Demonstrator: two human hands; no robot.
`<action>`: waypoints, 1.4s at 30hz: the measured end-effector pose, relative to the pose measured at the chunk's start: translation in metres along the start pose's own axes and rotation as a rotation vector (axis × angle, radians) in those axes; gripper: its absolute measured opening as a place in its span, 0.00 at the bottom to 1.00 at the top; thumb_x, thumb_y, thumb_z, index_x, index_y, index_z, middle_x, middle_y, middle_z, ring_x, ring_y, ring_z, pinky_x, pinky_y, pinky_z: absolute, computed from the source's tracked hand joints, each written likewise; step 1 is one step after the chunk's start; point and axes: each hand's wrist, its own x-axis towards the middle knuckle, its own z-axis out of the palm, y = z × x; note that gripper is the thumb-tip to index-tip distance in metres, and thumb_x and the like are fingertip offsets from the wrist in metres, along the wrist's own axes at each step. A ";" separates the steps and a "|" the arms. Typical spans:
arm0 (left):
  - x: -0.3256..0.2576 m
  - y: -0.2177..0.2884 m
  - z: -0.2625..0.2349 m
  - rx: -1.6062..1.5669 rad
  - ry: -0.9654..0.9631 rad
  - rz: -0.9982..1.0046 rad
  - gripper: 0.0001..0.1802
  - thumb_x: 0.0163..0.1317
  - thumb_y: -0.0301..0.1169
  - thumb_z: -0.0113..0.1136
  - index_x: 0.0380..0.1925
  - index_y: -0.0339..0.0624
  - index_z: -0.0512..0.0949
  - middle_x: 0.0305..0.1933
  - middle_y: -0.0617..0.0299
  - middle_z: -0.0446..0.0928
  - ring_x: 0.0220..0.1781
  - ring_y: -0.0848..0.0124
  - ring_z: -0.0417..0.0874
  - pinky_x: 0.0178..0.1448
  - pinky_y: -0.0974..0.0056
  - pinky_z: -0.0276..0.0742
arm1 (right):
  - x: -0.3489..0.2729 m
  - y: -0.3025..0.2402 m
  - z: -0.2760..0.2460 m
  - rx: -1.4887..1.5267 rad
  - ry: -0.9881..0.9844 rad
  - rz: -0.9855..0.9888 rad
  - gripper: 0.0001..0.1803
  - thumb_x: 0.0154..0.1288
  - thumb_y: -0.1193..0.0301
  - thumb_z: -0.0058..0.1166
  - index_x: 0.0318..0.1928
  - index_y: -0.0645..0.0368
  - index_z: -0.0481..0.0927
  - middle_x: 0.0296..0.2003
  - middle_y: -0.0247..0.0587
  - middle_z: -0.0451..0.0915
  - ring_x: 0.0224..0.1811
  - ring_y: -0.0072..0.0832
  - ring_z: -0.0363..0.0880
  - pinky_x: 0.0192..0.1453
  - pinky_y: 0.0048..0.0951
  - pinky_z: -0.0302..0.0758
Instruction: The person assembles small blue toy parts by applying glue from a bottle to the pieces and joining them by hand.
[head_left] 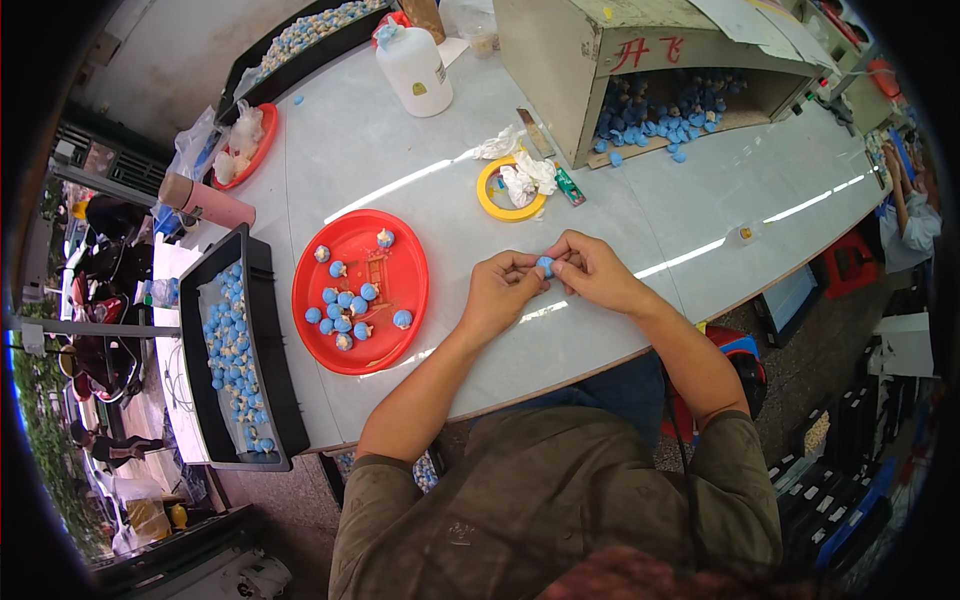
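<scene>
Near the front edge of the white worktop [420,150], a small blue ball-shaped piece [545,266] is pinched between the fingertips of the left hand [500,293] and the right hand [597,270], both closed narrowly on it. The wrists are held just above the surface, forearms angled inward from the lower edge. A light, even pinch is judged best so the piece is not crushed. A red round tray [400,250] of similar pieces lies just left.
</scene>
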 end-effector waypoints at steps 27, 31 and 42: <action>0.002 -0.007 -0.002 0.051 -0.021 0.059 0.11 0.64 0.21 0.58 0.45 0.28 0.75 0.42 0.52 0.81 0.43 0.71 0.84 0.49 0.69 0.83 | -0.002 0.005 0.001 0.013 0.025 -0.054 0.08 0.66 0.80 0.50 0.45 0.65 0.74 0.29 0.31 0.77 0.28 0.11 0.72 0.30 0.15 0.68; 0.002 -0.003 -0.001 0.030 -0.031 0.035 0.11 0.65 0.22 0.58 0.45 0.28 0.75 0.42 0.52 0.81 0.43 0.70 0.84 0.49 0.69 0.83 | -0.003 0.004 -0.001 0.083 0.008 -0.037 0.08 0.67 0.78 0.50 0.46 0.65 0.74 0.30 0.31 0.77 0.27 0.12 0.71 0.30 0.16 0.69; 0.002 -0.006 -0.002 0.039 -0.034 0.042 0.09 0.64 0.21 0.59 0.43 0.27 0.76 0.41 0.52 0.81 0.42 0.71 0.84 0.49 0.69 0.83 | -0.003 0.008 -0.001 -0.008 -0.010 -0.035 0.07 0.66 0.80 0.49 0.44 0.65 0.74 0.30 0.32 0.78 0.27 0.11 0.70 0.30 0.17 0.67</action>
